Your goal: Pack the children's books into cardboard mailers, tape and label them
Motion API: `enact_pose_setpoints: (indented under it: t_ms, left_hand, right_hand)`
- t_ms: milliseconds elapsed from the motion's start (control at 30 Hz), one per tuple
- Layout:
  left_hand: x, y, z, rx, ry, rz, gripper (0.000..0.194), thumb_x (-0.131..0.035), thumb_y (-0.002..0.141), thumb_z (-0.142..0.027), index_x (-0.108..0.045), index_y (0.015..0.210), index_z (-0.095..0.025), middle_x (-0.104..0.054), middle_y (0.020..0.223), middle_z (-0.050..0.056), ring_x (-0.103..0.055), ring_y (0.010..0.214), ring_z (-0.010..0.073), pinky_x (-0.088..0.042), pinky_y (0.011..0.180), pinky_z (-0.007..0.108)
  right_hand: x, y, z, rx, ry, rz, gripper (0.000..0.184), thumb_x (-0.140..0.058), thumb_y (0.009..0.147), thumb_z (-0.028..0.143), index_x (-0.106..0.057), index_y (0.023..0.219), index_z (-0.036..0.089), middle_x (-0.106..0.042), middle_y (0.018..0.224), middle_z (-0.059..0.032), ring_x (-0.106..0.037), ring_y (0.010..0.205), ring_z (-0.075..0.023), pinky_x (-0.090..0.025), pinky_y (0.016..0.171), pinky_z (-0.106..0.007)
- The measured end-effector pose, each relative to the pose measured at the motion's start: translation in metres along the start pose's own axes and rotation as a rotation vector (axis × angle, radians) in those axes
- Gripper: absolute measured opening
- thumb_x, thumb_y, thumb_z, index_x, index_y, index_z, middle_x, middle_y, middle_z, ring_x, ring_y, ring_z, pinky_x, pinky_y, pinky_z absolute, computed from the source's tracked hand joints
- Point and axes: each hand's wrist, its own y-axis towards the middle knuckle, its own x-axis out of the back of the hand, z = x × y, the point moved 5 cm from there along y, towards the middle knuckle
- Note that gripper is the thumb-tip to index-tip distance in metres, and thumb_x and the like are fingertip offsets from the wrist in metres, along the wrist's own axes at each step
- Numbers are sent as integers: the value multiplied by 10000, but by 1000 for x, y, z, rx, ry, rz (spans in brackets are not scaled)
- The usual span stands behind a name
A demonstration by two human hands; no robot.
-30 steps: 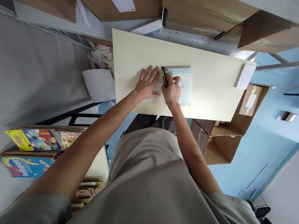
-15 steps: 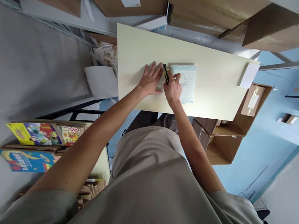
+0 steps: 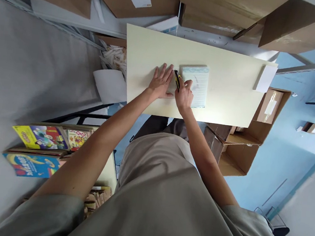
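Observation:
My left hand (image 3: 160, 83) lies flat on the pale tabletop (image 3: 229, 84), fingers spread, and what may lie beneath its palm is hidden. Just to its right, my right hand (image 3: 184, 95) is closed around a black and yellow utility knife (image 3: 177, 79), whose dark tip points up and away from me. Under and beside the right hand sits a pad of pale blue-green printed paper (image 3: 200, 87); the hand covers part of its left side. Whether the knife's tip touches the tabletop, I cannot tell.
A small white stack (image 3: 265, 78) sits at the table's right end. Cardboard boxes (image 3: 214, 18) line the shelf behind. Open cartons (image 3: 238, 157) stand at the lower right. A white bin (image 3: 110, 86) is left of the table, and colourful books (image 3: 41, 137) stand at lower left.
The whole view has shifted slightly. Against the tabletop, both hands, the knife and the paper pad look almost unmoved, the knife still in my right hand.

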Motion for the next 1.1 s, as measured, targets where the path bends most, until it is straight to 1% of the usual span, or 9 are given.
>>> enact_pose_setpoints:
  t_ms: [100,200,267,367,500,700,800,1000,1100]
  left_hand:
    - [6,-4,-10,-27,-51,-26,1172,-703,1037,-883,-437,1838,-70,-343,1955,257,15,1878,541,132,1478,776]
    - [5,-4,-11,-29,-38,7,1170,-643,1071,-898,-381,1860,-75,-310,1975,236,44,1883,508,165,1471,776]
    - [1,-1,-4,1,40,66,1214,-671,1054,-887,-308,1900,-95,-223,2006,225,93,1884,503,182,1469,767]
    - [-8,4,10,23,174,137,1324,-738,993,-869,-197,1943,-121,-92,2030,229,156,1876,513,174,1473,756]
    - [-16,8,22,-22,229,135,1399,-766,962,-870,-127,1953,-117,-26,2030,243,169,1865,539,179,1454,779]
    - [-20,11,27,-17,261,154,1432,-805,951,-844,-102,1950,-97,-12,2020,279,193,1848,574,187,1424,819]
    - [-21,11,27,-33,256,147,1454,-842,934,-825,-110,1947,-83,-22,2018,285,168,1849,588,187,1425,823]
    - [-18,9,26,-18,242,120,1474,-961,851,-688,-180,1942,-79,-85,2017,277,92,1861,592,128,1474,787]
    - [-18,9,25,-26,242,126,1485,-960,844,-689,-176,1939,-63,-79,2016,281,103,1861,589,132,1474,782]
  right_hand:
    - [3,-5,2,-17,-49,10,589,-478,1223,306,-546,1804,240,-547,1632,-250,-767,1111,-322,-632,956,-505]
    - [8,-12,5,-30,-142,35,620,-433,1203,209,-540,1813,247,-548,1672,-241,-769,1092,-293,-634,933,-459]
    - [10,-17,7,-36,-207,57,649,-420,1192,179,-511,1832,233,-547,1692,-250,-766,1085,-278,-631,916,-429]
    - [12,-24,8,-44,-269,76,671,-407,1184,166,-479,1851,208,-548,1703,-269,-764,1077,-273,-624,904,-408]
    - [12,-34,9,-51,-296,88,708,-392,1157,145,-479,1853,236,-565,1696,-250,-768,1064,-276,-629,911,-420]
    - [10,-49,3,-45,-294,92,694,-404,1160,154,-500,1843,236,-577,1681,-247,-757,1050,-257,-632,915,-413]
    - [10,-57,-2,-52,-314,104,692,-410,1165,161,-497,1847,243,-580,1658,-250,-760,1035,-255,-638,907,-417]
    - [8,-75,-9,-32,-328,136,701,-404,1160,157,-501,1850,227,-566,1661,-266,-767,1038,-266,-653,871,-414]
    - [9,-85,-12,-27,-320,147,705,-384,1158,145,-507,1849,216,-576,1655,-272,-777,1034,-270,-661,859,-417]
